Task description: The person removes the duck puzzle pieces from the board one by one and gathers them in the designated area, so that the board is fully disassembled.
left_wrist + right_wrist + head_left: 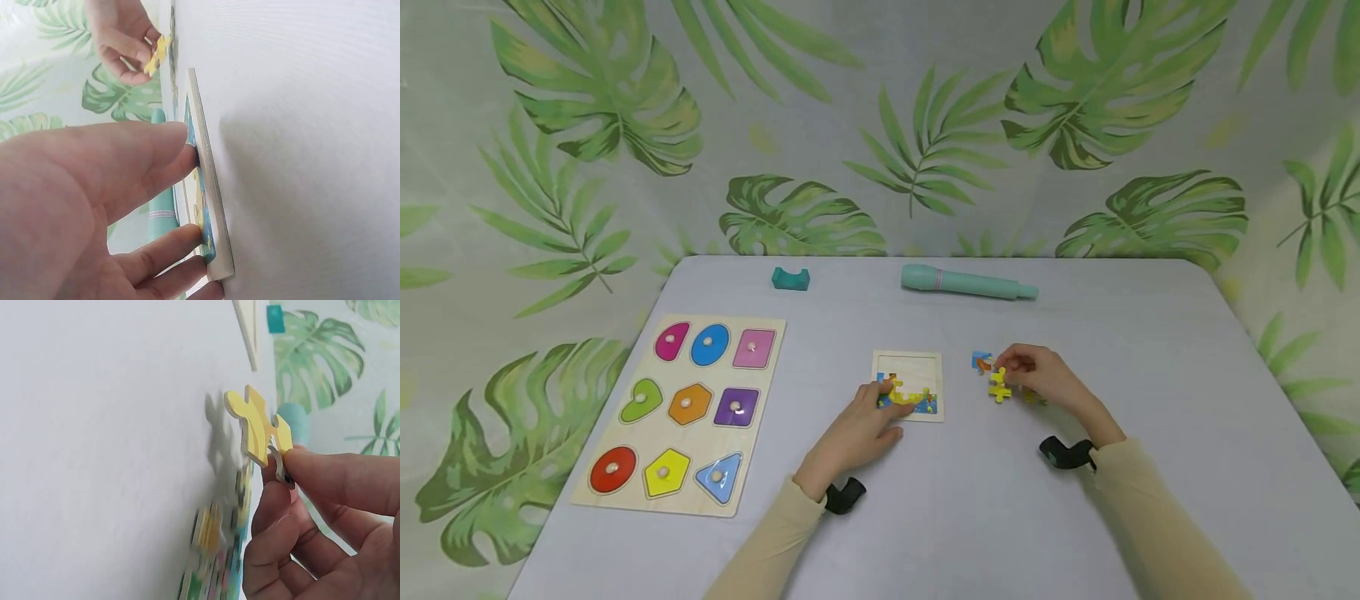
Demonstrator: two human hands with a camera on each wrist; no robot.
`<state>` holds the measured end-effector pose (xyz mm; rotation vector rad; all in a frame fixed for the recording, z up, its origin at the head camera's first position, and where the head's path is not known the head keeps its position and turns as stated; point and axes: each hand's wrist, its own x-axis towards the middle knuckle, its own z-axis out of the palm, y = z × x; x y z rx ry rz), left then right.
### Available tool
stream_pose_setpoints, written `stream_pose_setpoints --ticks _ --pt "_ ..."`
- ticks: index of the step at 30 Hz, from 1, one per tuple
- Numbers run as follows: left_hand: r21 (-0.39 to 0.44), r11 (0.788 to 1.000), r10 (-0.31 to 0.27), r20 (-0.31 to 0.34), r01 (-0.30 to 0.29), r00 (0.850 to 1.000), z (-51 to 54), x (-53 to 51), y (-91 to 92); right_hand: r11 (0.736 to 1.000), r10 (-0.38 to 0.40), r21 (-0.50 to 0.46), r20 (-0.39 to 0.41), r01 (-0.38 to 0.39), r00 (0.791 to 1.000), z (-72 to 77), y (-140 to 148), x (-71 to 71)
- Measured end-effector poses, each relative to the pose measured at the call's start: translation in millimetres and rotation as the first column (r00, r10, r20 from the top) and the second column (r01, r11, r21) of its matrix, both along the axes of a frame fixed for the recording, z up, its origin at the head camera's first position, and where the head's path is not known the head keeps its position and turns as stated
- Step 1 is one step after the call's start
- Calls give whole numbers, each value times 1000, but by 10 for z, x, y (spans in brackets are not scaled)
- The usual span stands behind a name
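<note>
A right hand (1047, 383) pinches one yellow, knobbed jigsaw piece (999, 386) narrowly between thumb and fingers, above a white-covered table (970, 517) and to the right of one square, pale wooden puzzle tray (913, 367). A left hand (859, 429), its fingers loosely parted, rests on the tray, fingertips touching the blue-and-yellow pieces fitted in its near part. The left hand covers some of that picture; loose pieces, among them a blue-and-orange one (981, 362), lie partly behind the right hand, blurred and overlapping in the right wrist view, their number impossible to tell. Both beige sleeves run out of the head view. At left lies one pale wooden board (652, 440) with nine coloured, knobbed shapes; at the far edge, one teal notched block (791, 280) and one mint-green tube (970, 283)
</note>
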<state>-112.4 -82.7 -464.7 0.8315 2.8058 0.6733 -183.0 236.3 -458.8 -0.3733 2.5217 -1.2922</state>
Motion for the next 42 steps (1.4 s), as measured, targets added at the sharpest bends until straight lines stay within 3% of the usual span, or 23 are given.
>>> stream_pose_setpoints --ticks 6,21,25,29,33,42 --pt "7 1000 4 -7 -4 1000 -8 0 -3 999 5 47 -24 -4 1000 -20 140 18" --pt "18 1000 4 -2 -4 1000 -47 -4 -29 967 64 254 -222 -6 973 -67 -30 50" --pt "51 999 -1 16 0 1000 -48 5 -74 978 66 207 -255 -12 965 -43 -116 57" --pt "65 998 -4 18 3 1000 -61 7 -127 989 105 124 -254 -76 962 -13 -328 49" --pt "74 997 -29 -11 30 1000 -74 14 -177 985 163 90 -222 -146 961 -2 -622 24" --pt "62 997 -47 -14 48 999 -76 50 -246 968 250 34 -148 -248 957 -23 -1221 -40"
